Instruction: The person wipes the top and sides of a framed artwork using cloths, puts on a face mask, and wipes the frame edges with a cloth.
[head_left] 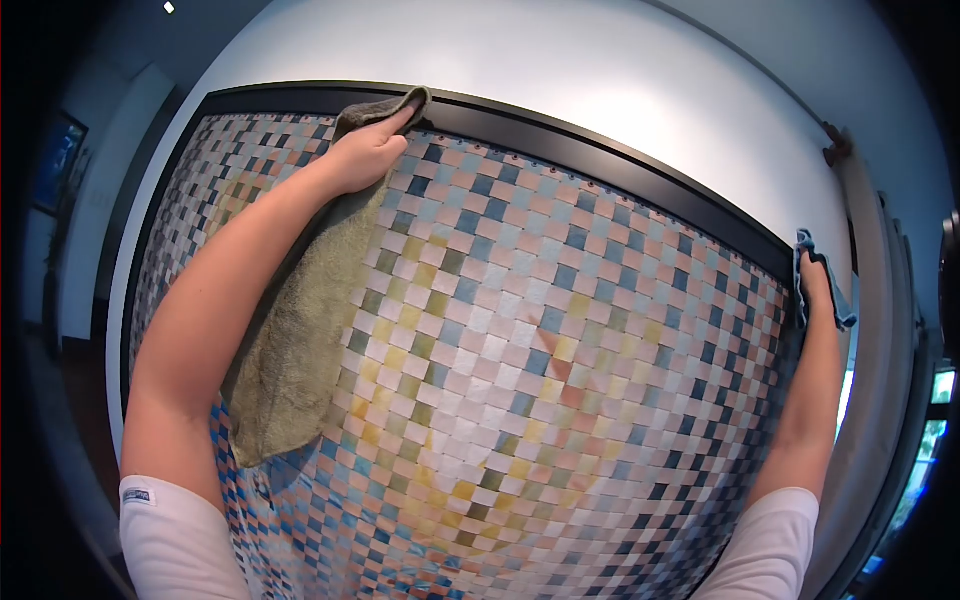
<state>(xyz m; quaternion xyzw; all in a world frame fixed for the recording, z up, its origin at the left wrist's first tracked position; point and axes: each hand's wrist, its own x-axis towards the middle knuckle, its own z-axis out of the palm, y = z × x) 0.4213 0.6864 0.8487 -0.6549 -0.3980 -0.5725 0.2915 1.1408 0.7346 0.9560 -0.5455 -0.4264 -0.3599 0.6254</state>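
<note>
The olive-green cloth [300, 330] is pinned against the top edge of a large framed woven panel [540, 340], its upper corner bunched over the dark frame [600, 150] and the rest hanging loose down the chequered surface, draped under the left forearm. The left hand [368, 152] lies flat on that upper corner, fingers together and pressed forward, so the cloth sits directly beneath the palm and between it and the frame; only this pressure seems to hold it, not a closed grasp. Far across the panel, the right hand [815, 290] is up at the right-hand edge of the frame with a small blue cloth [825, 280] wrapped over it; whether the fingers are curled around that cloth or merely covered by it cannot be told from here. The two hands are well apart, one at the top left, one at the right side. The main risk, as I judge it, is that the long free tail of the green cloth drags across the woven strips and catches on an edge, or that the cloth slips out from under the flat palm if the pressure eases, since most of its weight hangs below the hand. Leaning hard with both arms stretched wide could also push or tilt the panel against the white wall [560, 60] behind it. The white sleeves [170, 540] show at the bottom corners.
</note>
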